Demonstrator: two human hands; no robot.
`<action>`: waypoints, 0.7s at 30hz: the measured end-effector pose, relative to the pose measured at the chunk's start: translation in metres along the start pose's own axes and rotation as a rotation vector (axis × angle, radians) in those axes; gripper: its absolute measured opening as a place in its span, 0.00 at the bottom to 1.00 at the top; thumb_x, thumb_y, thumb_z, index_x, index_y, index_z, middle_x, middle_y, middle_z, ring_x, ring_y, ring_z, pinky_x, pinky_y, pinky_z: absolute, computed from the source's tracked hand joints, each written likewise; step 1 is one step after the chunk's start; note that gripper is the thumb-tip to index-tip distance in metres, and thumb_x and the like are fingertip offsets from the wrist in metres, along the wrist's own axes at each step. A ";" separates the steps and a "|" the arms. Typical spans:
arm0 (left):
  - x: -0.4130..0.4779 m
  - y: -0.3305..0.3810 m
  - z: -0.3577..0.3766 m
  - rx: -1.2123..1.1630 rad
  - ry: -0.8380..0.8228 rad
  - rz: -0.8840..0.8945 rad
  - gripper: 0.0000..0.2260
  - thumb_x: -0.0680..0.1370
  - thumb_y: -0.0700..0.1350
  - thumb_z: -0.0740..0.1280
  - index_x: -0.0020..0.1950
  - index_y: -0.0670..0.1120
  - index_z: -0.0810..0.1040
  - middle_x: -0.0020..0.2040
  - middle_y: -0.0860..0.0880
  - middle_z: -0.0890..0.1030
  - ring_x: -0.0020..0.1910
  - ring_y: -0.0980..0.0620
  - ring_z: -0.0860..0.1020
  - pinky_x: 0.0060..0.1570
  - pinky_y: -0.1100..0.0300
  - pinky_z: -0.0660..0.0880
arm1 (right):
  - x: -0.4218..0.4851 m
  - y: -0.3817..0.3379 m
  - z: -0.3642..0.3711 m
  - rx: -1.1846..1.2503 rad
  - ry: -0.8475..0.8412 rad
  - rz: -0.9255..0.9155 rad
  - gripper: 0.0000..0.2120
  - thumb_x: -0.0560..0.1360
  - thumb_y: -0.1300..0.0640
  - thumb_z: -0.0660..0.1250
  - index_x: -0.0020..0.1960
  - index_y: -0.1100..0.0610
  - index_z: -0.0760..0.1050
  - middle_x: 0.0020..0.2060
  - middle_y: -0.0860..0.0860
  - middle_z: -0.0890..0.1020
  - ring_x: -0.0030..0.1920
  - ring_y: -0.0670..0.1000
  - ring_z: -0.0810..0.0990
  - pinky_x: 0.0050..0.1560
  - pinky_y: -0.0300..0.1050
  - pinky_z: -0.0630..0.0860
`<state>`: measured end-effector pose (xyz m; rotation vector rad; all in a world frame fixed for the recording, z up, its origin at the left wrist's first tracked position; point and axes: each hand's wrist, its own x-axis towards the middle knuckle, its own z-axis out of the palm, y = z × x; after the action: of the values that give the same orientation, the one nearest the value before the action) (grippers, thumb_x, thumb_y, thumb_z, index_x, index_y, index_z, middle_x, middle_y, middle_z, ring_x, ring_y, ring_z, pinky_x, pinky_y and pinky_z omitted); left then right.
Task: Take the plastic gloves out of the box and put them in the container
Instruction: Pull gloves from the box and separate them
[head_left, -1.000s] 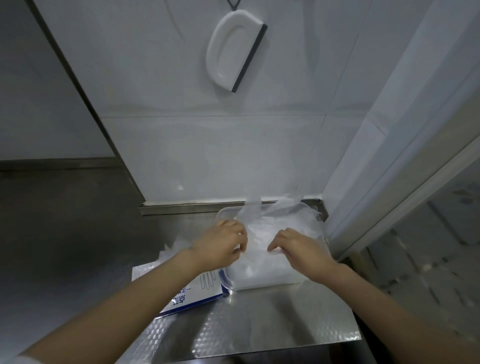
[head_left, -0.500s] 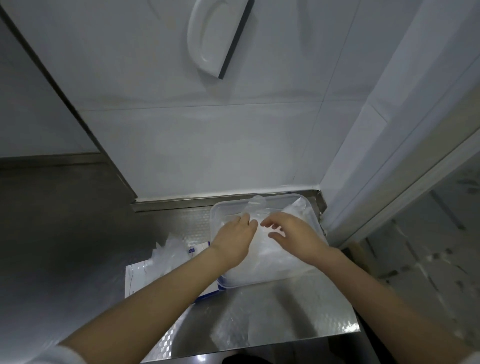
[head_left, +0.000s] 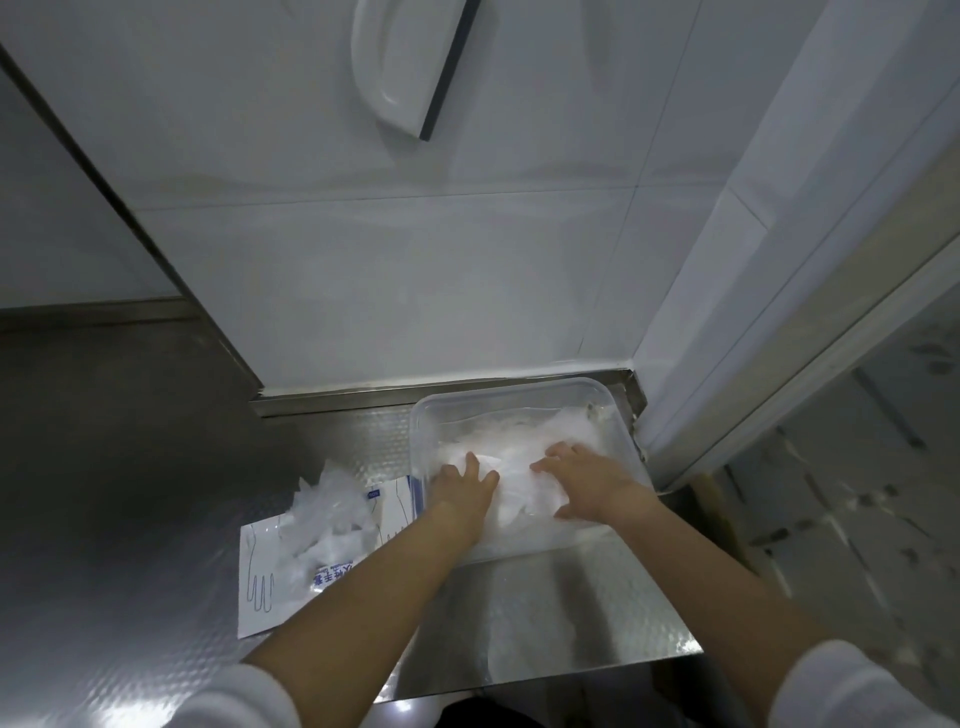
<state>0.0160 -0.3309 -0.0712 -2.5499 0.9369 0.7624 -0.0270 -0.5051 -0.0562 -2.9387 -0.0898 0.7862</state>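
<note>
A clear plastic container (head_left: 519, 396) stands in the back right corner of the steel counter, filled with thin translucent plastic gloves (head_left: 519, 447). My left hand (head_left: 460, 486) and my right hand (head_left: 582, 480) both lie flat on the gloves inside it, fingers spread, pressing them down. Left of the container lies the white and blue glove box (head_left: 270, 577), flat on the counter. A loose bunch of gloves (head_left: 327, 514) sticks out of its top.
The steel counter (head_left: 545, 623) ends at a front edge near me and a right edge by a white door frame (head_left: 779, 312). A white squeegee (head_left: 410, 67) hangs on the tiled wall above. Tiled floor shows at the right.
Both hands went from gripping raised gloves above the container to lying flat on them. The pile is now pushed down below the rim. The view tilted downward.
</note>
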 end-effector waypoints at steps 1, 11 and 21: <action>0.001 0.000 0.001 0.005 -0.013 0.005 0.36 0.76 0.41 0.68 0.76 0.48 0.50 0.77 0.39 0.45 0.70 0.34 0.61 0.65 0.49 0.66 | 0.002 0.000 0.001 0.005 -0.023 0.002 0.33 0.74 0.52 0.70 0.74 0.49 0.59 0.74 0.50 0.58 0.74 0.53 0.56 0.70 0.48 0.60; -0.025 -0.010 -0.025 0.084 0.097 0.080 0.21 0.80 0.44 0.61 0.72 0.44 0.60 0.71 0.42 0.65 0.66 0.42 0.68 0.63 0.51 0.65 | -0.010 -0.008 -0.019 0.125 0.092 0.063 0.19 0.78 0.56 0.64 0.68 0.53 0.69 0.67 0.52 0.70 0.66 0.53 0.70 0.64 0.48 0.69; -0.114 -0.066 -0.011 -0.404 0.757 -0.056 0.19 0.77 0.38 0.62 0.68 0.48 0.69 0.65 0.49 0.70 0.64 0.50 0.69 0.64 0.58 0.61 | -0.056 -0.123 -0.036 0.400 0.607 -0.301 0.14 0.80 0.59 0.60 0.65 0.55 0.71 0.59 0.50 0.75 0.58 0.48 0.74 0.54 0.36 0.69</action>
<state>-0.0091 -0.2303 0.0108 -3.2870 0.9696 -0.0872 -0.0613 -0.3903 0.0162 -2.5554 -0.2789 -0.1292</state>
